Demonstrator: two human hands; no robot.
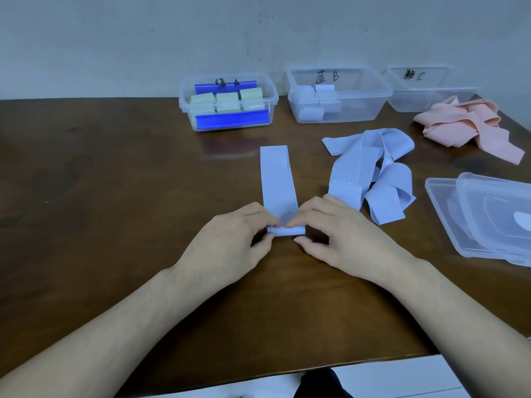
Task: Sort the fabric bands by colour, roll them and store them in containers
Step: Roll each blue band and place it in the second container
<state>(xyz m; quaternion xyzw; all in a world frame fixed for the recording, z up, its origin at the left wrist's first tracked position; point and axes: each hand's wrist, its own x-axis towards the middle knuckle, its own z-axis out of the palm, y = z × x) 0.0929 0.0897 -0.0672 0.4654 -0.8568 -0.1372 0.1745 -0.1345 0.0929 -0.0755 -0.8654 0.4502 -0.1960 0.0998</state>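
Left hand and right hand both pinch the rolled near end of a blue band, which lies flat on the brown surface, stretching away. Loose blue bands heaped just right; pink bands farther right. Behind: container A with green rolls, container B with blue rolls, container C. Clear lids stacked at right.

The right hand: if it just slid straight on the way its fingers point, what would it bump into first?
The right hand points inward, to the left, at the small roll of the blue band that it already pinches. Past that, the left hand lies close on the roll's other end, so it would likely meet that next.
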